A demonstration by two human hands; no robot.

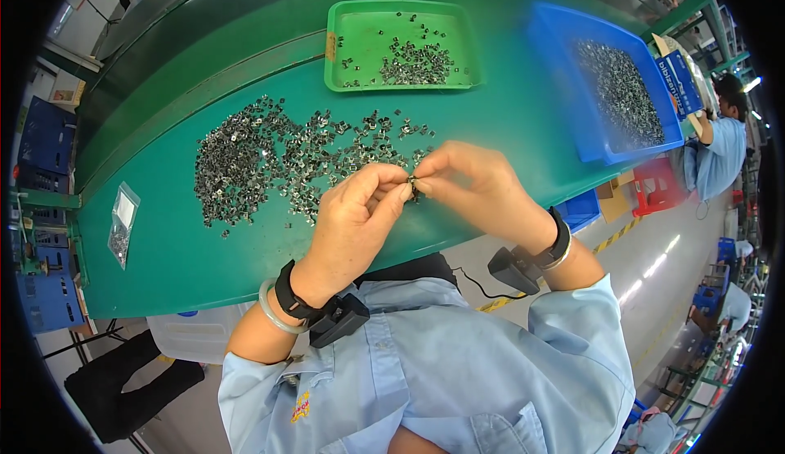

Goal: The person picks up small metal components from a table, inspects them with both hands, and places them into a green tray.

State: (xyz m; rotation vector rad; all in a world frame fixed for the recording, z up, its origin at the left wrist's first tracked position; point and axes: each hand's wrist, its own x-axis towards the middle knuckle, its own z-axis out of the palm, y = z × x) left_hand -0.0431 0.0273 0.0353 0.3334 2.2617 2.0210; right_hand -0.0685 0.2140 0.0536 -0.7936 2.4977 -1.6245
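Note:
My left hand [357,217] and my right hand [478,188] meet above the near part of the green table, fingertips almost touching. Between them is a small dark metal part [412,181], pinched by thumb and forefinger on both sides; its exact shape is too small to make out. Just beyond my hands spreads a loose pile of small black and silver metal parts [237,164], densest at the left and thinner toward my fingers. Farther back, a light green tray [352,37] holds a smaller heap of similar parts.
A blue bin [564,69] full of small metal parts stands at the right end of the green table [163,249]. A clear plastic bag [123,225] lies at the left. A red stool [654,184] and a co-worker in blue [719,151] are beyond the right edge.

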